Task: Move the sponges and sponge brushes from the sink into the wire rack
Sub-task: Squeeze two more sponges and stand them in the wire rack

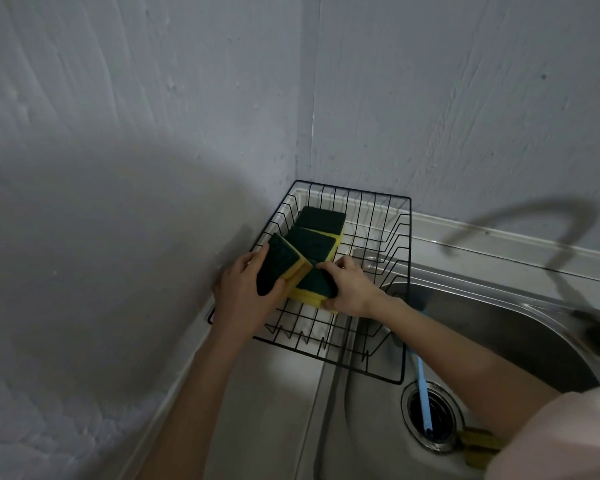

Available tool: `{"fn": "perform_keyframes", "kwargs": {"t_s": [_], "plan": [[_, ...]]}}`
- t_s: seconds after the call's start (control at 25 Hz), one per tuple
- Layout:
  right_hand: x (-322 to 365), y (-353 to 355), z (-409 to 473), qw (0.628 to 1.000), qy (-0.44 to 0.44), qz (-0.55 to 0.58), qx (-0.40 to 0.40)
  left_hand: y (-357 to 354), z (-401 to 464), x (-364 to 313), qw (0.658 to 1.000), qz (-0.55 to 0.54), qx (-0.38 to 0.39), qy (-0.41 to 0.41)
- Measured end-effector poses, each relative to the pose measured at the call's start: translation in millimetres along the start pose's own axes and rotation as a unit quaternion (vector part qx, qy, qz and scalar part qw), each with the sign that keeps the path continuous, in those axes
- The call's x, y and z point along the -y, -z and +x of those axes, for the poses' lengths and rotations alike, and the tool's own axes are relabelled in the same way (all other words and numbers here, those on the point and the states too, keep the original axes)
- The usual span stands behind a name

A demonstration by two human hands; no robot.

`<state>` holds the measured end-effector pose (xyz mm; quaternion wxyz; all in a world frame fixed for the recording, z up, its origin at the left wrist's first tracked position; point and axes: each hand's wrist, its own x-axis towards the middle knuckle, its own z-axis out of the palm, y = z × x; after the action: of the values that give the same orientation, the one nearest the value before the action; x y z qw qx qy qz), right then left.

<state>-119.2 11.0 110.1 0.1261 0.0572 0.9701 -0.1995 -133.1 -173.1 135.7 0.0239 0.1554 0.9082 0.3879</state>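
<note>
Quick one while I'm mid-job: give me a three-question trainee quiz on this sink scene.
1. True or false: the wire rack holds no sponges.
2. What does the left hand grip? A) tilted sponge B) blue brush C) rack wire
3. Where does the blue brush lie?

Key:
1. False; two sponges lie at the back, and the right hand grips another.
2. A
3. In the sink, across the drain.

Yellow sponges (317, 245) with dark green tops, black wire rack (404, 289).
Brush handle (423, 393) light blue; steel-grey sink (499, 317); sleeve (568, 441) perhaps pale pink.
</note>
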Motion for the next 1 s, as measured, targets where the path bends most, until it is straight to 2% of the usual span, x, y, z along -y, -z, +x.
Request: {"fn": "perform_keyframes", "kwargs": {"t_s": [0.36, 0.56, 0.8, 1.0], "plan": [[4, -4, 1, 0.998, 0.008, 0.059, -0.005, 0, 0, 2, 1.000, -0.012, -0.019, -0.003], [16, -17, 13, 0.993, -0.019, 0.106, -0.049, 2, -2, 3, 1.000, -0.013, -0.019, -0.008], [15, -25, 24, 0.991, -0.033, 0.091, -0.095, 2, -1, 4, 1.000, -0.008, -0.015, -0.004], [15, -22, 23, 0.992, -0.022, 0.093, -0.086, 0, -1, 7, 1.000, -0.010, -0.005, -0.002]]}}
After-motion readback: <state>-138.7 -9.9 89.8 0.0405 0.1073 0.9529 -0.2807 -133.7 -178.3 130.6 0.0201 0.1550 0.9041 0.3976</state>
